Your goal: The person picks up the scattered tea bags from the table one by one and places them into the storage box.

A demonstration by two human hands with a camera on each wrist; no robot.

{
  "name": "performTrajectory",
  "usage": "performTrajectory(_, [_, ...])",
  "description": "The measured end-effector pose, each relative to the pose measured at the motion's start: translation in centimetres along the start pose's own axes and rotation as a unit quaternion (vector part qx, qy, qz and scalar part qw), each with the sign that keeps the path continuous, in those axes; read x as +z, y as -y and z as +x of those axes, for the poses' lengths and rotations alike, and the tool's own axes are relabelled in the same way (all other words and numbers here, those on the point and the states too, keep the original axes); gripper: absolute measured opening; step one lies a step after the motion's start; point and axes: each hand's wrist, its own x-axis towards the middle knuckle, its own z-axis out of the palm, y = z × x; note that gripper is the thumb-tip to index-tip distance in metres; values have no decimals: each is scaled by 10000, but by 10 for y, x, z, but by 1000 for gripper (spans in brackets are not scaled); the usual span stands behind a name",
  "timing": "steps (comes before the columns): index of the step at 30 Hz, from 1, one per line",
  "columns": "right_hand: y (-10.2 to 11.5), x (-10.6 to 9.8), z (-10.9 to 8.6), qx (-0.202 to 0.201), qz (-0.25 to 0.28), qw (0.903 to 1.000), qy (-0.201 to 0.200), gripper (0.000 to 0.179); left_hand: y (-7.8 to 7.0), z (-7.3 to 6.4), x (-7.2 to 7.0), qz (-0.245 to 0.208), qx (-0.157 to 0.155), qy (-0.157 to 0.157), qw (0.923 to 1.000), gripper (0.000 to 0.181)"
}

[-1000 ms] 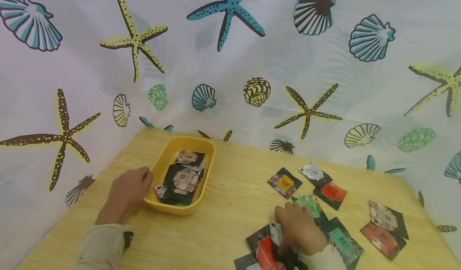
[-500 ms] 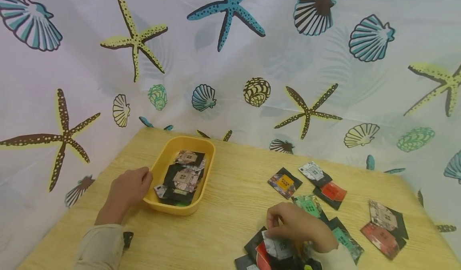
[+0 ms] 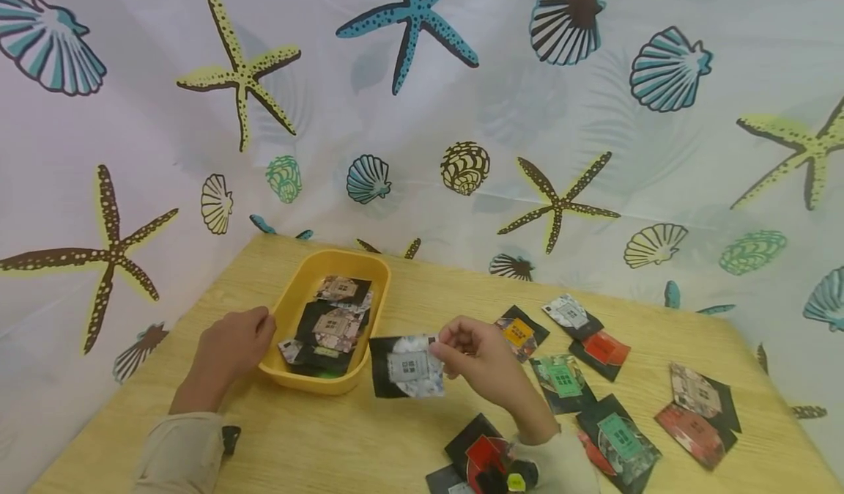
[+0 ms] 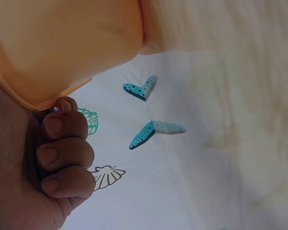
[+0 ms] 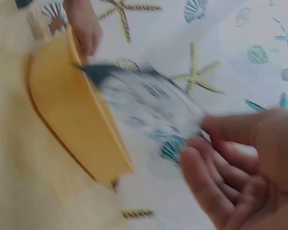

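My left hand (image 3: 232, 344) holds the left rim of a yellow plastic tub (image 3: 316, 383). In the left wrist view its fingers (image 4: 67, 152) curl in under the tub's lip. Several flat printed packets (image 3: 335, 325) lie inside the tub. Right of the tub, my right hand (image 3: 486, 368) pinches the right edge of a black-and-white packet (image 3: 407, 366) between thumb and fingers. The packet hangs over the table close to the tub's right wall, its printed face toward the head camera. In the right wrist view the same packet (image 5: 149, 103) is blurred and overlaps the tub's rim.
Loose packets are spread on the right of the wooden table (image 3: 277, 443): one with an orange label (image 3: 519, 330), a white one (image 3: 568, 311), green ones (image 3: 620, 435) and red ones (image 3: 695, 435). Others lie near the front, partly behind the right wrist. A seashell-print curtain (image 3: 422, 113) stands behind.
My right hand has picked the black-and-white packet off the front pile and carried it up and left toward the tub. The left hand stays at the rim. The head view has shifted slightly.
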Motion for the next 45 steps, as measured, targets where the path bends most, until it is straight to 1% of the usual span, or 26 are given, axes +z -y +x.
performTrajectory(6, [5, 36, 23, 300, 292, 9974, -588, 15, 0, 0, -2, -6, -42, 64, 10000, 31])
performTrajectory(9, [9, 51, 31, 384, 508, 9921, -1077, 17, 0, 1, -1, 2, -68, 115, 9999, 31])
performTrajectory(11, [10, 61, 35, 407, 589, 9886, -1321, 19, 1, 1, 0, -8, -81, 120, 9999, 31])
performTrajectory(13, [10, 70, 39, 375, 499, 9880, -1414, 19, 2, 1, 1, -20, -78, 105, 9999, 31])
performTrajectory(15, [7, 77, 41, 322, 314, 9889, -1416, 18, 2, 2, 2, -27, -62, 83, 9999, 31])
performTrajectory(17, [2, 83, 42, 225, 10, 9906, -1347, 14, 2, 2, 3, -30, -63, 82, 9999, 31])
performTrajectory(20, [-2, 88, 42, 65, -310, 9941, -1039, 12, 3, 1, 5, -35, -56, 72, 10000, 31])
performTrajectory(24, [-1, 85, 41, -90, -514, 9979, -390, 24, 3, 0, 4, -39, -17, 10, 10000, 32])
performTrajectory(27, [5, 79, 38, -123, -649, 9978, 5, 30, 3, 1, 4, -34, -20, -25, 10000, 31])
performTrajectory(30, [14, 67, 33, -163, -716, 9971, 194, 30, 2, 2, 3, -32, -51, 7, 10000, 31])
performTrajectory(32, [22, 56, 29, -282, -907, 9949, 326, 29, 2, 2, 4, -34, -60, 41, 10000, 31])
performTrajectory(34, [29, 44, 25, -451, -1265, 9893, 564, 29, 3, 1, 4, -34, -58, 50, 10000, 31])
performTrajectory(35, [32, 38, 23, -527, -1530, 9842, 716, 28, 3, 1, 4, -33, -48, 39, 10000, 30])
performTrajectory(38, [37, 22, 17, -663, -2416, 9604, 1223, 28, 5, 0, 3, -40, -13, -76, 10000, 30])
performTrajectory(41, [34, 10, 8, -479, -2983, 9391, 1635, 28, 6, -1, 2, -51, 23, -139, 9999, 30])
performTrajectory(45, [20, 2, -10, -108, -3436, 9165, 2043, 31, 5, 0, 3, -108, 9, -30, 9999, 31])
